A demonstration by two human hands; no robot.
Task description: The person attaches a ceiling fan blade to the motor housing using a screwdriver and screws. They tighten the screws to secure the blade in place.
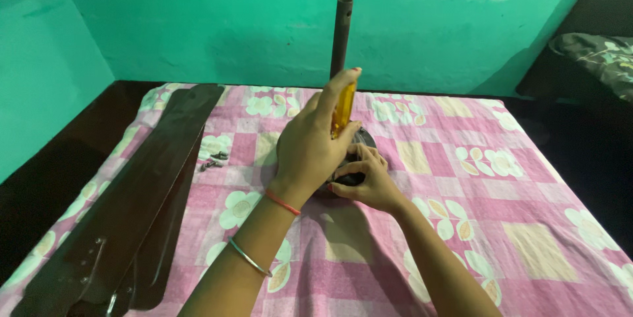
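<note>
My left hand is closed around the yellow handle of a screwdriver, held upright with its tip pointing down and hidden behind the hand. My right hand presses its fingers against the near side of a dark ceiling-fan motor housing, which is mostly covered by both hands. A brown downrod rises straight up from the motor. Everything rests on a pink patterned cloth.
Dark brown fan blades lie stacked along the left of the cloth. A few loose screws sit beside them. A green wall stands behind, and dark furniture with a patterned cushion sits at the far right.
</note>
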